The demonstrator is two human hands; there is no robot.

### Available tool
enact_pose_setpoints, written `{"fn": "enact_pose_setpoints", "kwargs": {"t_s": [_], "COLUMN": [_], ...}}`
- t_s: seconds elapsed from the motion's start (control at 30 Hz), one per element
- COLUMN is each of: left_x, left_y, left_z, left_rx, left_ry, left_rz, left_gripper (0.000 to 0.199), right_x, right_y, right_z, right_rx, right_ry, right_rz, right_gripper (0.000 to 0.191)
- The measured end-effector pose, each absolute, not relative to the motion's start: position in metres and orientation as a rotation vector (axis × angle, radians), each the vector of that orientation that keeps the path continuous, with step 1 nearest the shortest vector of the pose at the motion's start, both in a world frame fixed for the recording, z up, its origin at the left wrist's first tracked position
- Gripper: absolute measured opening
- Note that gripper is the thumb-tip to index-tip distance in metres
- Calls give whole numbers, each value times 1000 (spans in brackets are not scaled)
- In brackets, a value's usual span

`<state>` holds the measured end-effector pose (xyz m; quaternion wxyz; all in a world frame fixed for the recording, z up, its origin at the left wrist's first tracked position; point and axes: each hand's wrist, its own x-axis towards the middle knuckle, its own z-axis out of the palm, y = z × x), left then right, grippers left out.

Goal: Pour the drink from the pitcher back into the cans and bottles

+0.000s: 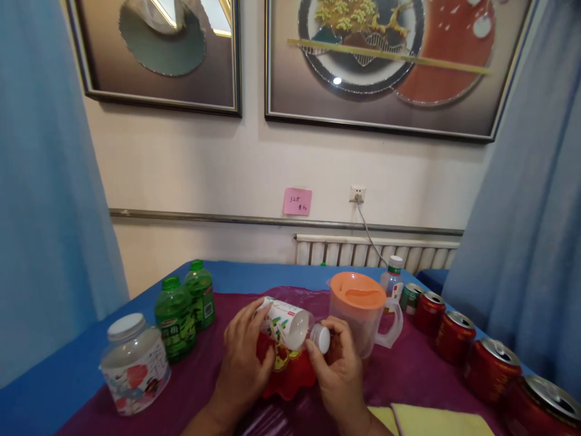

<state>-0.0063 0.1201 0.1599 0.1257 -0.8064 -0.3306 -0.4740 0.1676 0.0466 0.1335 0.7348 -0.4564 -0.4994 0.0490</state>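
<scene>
A clear plastic bottle (pixel 282 321) with a white patterned label is tilted on its side between my hands, its white cap (pixel 321 339) toward the right. My left hand (pixel 245 351) wraps around the base end of the bottle. With thumb and fingers, my right hand (pixel 338 366) grips the cap and neck; some fingertips are hidden behind. Below the bottle shows a red scalloped-edged dish (pixel 288 378) with gold decoration, partly covered by my hands. Just beyond my right hand stands a clear pitcher (pixel 347 315) with an orange lid (pixel 357 290).
Left on the purple cloth (pixel 190 396) stand a white-capped jar (pixel 134 369) and two green bottles (pixel 175 321) (pixel 200 293). Along the right edge runs a row of several cans (pixel 456 336), with a small bottle (pixel 391 280) behind. A yellow cloth (pixel 438 421) lies at the front right.
</scene>
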Motion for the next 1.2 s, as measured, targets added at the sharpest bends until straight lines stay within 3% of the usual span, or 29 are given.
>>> {"fn": "enact_pose_setpoints", "kwargs": {"t_s": [0.17, 0.8, 1.2], "left_x": [-7, -6, -5], "left_y": [130, 134, 136], "left_z": [152, 148, 146], "left_rx": [-2448, -2514, -2599], "left_ry": [-938, -993, -979], "left_rz": [-1133, -1207, -1192], "left_gripper": [65, 57, 56], "right_x": [161, 174, 175], "right_y": [33, 24, 16], "right_z": [139, 155, 156], "right_rx": [-983, -1082, -1144], "right_ry": [-1115, -1324, -1453], "right_rz": [191, -63, -247], "right_gripper": [35, 31, 58]}}
